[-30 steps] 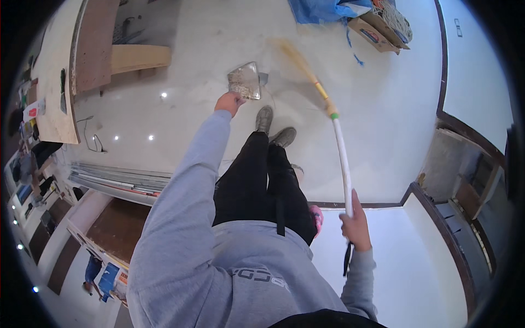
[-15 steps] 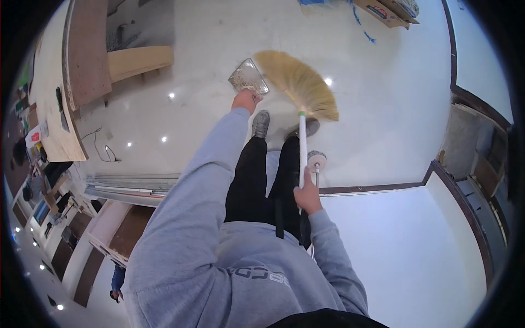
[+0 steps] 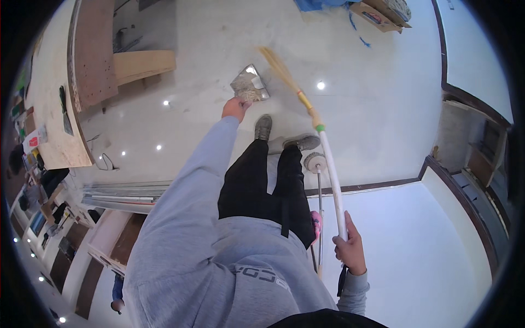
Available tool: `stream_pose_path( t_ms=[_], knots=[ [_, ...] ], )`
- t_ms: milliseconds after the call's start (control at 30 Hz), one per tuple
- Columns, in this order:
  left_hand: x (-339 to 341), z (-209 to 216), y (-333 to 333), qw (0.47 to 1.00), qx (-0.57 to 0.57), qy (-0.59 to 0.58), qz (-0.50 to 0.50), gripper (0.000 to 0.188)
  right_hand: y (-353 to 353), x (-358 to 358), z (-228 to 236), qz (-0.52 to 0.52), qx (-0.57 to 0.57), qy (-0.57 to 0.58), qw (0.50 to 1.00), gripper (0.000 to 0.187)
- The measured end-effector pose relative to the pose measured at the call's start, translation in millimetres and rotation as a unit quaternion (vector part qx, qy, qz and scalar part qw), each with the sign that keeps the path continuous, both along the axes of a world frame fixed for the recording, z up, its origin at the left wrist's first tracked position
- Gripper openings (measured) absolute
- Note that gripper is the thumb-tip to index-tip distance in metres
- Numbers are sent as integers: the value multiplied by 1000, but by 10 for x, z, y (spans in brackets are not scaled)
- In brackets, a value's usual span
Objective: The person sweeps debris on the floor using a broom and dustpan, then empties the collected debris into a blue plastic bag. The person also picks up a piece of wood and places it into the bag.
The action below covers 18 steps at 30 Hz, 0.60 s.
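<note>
My left hand (image 3: 235, 108) is closed on the near edge of a dustpan (image 3: 256, 82), a shallow metallic pan with pale debris in it. My right hand (image 3: 350, 246) grips the white handle of a broom (image 3: 329, 156) low near its end, beside my right hip. The broom's straw head (image 3: 280, 68) shows edge-on as a narrow yellow fan, its tip just right of the dustpan's far corner and apart from it. A green band joins straw and handle.
A mop with a round head (image 3: 315, 162) leans by the wall behind my right shoe. Wooden boards (image 3: 93, 54) and a plank stand at left. Metal strips (image 3: 126, 194) lie along the wall. A cardboard box (image 3: 377, 15) and blue sheeting are at the far right.
My right hand has moved right and back toward me with the broom. The straw head has turned from broadside to edge-on. My left hand and dustpan have shifted slightly.
</note>
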<state>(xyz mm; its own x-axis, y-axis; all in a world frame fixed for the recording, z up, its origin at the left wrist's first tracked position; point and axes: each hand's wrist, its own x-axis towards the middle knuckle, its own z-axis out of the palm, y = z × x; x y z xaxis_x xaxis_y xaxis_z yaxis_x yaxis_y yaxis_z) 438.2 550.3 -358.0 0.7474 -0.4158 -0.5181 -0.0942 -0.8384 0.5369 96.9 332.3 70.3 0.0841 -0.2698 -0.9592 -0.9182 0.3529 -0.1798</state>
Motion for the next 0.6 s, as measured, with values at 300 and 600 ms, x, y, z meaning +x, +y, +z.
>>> stream_pose_path(
  t_ms=[300,600],
  knots=[
    [-139,79,515,999,-10,5,32,33,174,133,-1841,283,-210,-60,934,84],
    [-270,-193,522,998,64,14,6,33,1115,365,-2226,213,3,-24,977,84]
  ],
)
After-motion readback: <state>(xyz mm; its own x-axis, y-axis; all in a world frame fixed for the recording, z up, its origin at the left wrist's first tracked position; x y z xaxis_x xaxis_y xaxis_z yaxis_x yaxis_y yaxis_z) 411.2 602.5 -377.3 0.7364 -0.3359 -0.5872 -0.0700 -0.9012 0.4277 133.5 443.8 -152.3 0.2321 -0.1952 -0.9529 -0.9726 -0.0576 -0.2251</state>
